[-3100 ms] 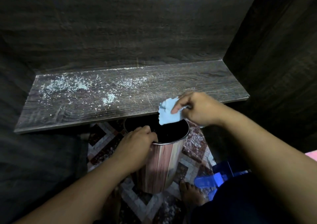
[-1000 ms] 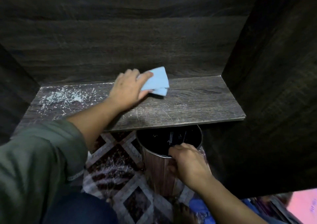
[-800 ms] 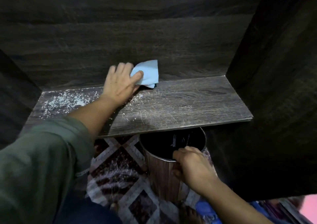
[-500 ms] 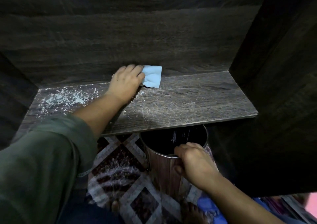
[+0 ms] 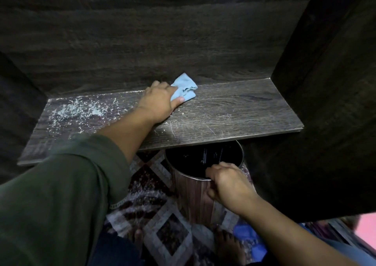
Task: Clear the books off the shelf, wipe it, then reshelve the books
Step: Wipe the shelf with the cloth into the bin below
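The dark wooden shelf (image 5: 234, 113) holds no books. White crumbs and dust (image 5: 75, 111) lie over its left part; its right part shows only faint scratches. My left hand (image 5: 158, 102) presses a crumpled light blue cloth (image 5: 184, 88) onto the shelf near the back wall, about the middle. My right hand (image 5: 227, 182) grips the rim of a round bin (image 5: 195, 196) with a wood-pattern side, held just below the shelf's front edge. The bin's inside is dark.
Dark wooden walls close the shelf at the back (image 5: 162, 41) and on the right (image 5: 325, 82). A patterned rug (image 5: 162, 225) covers the floor below, with my bare feet on it. Blue and pink items, possibly books (image 5: 345, 235), lie at the lower right.
Three seconds ago my right hand held the cloth over the bin and my left held the rim; the hands have since swapped. In the last second my left hand wiped along the back edge.
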`<control>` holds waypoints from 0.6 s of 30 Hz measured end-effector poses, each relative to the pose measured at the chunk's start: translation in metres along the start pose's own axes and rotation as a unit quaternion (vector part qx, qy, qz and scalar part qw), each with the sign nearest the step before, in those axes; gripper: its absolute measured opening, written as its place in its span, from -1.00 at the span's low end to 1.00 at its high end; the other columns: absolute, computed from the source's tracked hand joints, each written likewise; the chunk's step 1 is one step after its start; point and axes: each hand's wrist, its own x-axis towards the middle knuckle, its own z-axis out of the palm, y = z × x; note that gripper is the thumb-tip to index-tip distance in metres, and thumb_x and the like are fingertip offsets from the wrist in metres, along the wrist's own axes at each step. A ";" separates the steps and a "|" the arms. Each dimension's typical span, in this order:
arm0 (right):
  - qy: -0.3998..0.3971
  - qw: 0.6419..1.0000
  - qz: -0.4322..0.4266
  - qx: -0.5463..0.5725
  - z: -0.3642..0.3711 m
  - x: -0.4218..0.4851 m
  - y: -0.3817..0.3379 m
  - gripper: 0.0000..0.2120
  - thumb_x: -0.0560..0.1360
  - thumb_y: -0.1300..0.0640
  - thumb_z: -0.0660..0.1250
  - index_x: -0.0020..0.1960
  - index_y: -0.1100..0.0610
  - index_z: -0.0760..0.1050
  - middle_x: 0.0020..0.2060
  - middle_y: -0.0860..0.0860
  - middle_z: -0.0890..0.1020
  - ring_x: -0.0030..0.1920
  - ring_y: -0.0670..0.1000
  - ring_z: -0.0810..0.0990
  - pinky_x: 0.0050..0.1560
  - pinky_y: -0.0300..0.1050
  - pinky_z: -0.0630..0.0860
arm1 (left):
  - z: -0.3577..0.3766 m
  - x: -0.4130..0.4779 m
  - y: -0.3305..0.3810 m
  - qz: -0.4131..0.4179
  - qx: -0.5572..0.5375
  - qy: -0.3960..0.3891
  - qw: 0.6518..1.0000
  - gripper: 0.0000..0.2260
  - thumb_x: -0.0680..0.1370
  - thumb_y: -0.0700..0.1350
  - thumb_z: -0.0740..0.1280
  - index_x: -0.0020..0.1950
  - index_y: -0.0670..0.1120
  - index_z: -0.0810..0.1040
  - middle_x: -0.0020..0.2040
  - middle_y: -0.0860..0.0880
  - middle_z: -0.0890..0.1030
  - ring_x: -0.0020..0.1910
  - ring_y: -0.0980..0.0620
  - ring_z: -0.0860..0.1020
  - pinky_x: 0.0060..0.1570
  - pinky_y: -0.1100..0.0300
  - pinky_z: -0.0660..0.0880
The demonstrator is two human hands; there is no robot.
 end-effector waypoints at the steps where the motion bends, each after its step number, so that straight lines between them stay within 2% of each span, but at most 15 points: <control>1: -0.008 1.000 0.002 0.001 -0.002 0.000 -0.001 -0.75 0.29 0.09 0.48 -0.09 0.14 0.53 -0.15 0.06 0.61 -0.02 0.15 0.55 0.04 -0.01 0.46 | -0.001 -0.003 0.002 0.001 0.002 0.002 1.000 -0.52 0.61 0.21 0.15 0.40 -0.04 0.43 0.23 -0.15 0.48 0.22 -0.16 0.38 0.21 -0.01 0.35; 3: -0.020 1.000 0.003 0.002 -0.004 -0.001 -0.002 -0.73 0.35 0.07 0.46 -0.01 0.14 0.54 -0.07 0.07 0.61 0.07 0.14 0.51 0.13 -0.01 0.41 | -0.002 -0.011 0.005 0.003 -0.001 0.005 1.000 -0.50 0.59 0.23 0.18 0.40 -0.04 0.43 0.22 -0.14 0.48 0.22 -0.15 0.38 0.20 0.01 0.35; 5: -0.022 1.000 -0.004 0.002 -0.005 -0.002 -0.005 -0.73 0.36 0.06 0.45 0.01 0.13 0.54 -0.05 0.06 0.60 0.09 0.12 0.50 0.13 -0.02 0.39 | -0.003 -0.017 0.009 0.004 -0.005 -0.001 1.000 -0.50 0.58 0.23 0.21 0.41 -0.04 0.43 0.23 -0.15 0.48 0.25 -0.16 0.39 0.21 0.02 0.34; 10: -0.011 1.000 -0.024 0.002 -0.003 -0.005 -0.010 -0.73 0.25 0.07 0.49 -0.11 0.14 0.55 -0.18 0.06 0.61 -0.05 0.15 0.56 -0.01 -0.04 0.48 | -0.008 -0.030 0.021 0.007 -0.012 -0.014 1.000 -0.50 0.55 0.24 0.24 0.36 -0.05 0.48 0.21 -0.17 0.53 0.20 -0.18 0.47 0.17 0.02 0.41; 13: -0.013 0.999 -0.031 0.014 -0.004 -0.007 -0.011 -0.71 0.19 0.07 0.52 -0.16 0.13 0.53 -0.24 0.04 0.60 -0.11 0.15 0.57 -0.09 -0.07 0.49 | -0.005 -0.043 0.032 0.000 -0.028 -0.016 0.999 -0.49 0.56 0.23 0.25 0.38 -0.06 0.46 0.28 -0.18 0.49 0.28 -0.18 0.42 0.25 0.04 0.33; 18: -0.022 0.999 -0.035 0.001 -0.010 -0.010 -0.013 -0.74 0.29 0.08 0.49 -0.10 0.16 0.53 -0.15 0.09 0.61 -0.01 0.17 0.54 0.02 -0.04 0.43 | 0.004 -0.068 0.052 -0.025 -0.049 -0.024 0.998 -0.49 0.56 0.23 0.24 0.41 -0.02 0.42 0.31 -0.15 0.44 0.31 -0.19 0.38 0.30 0.04 0.26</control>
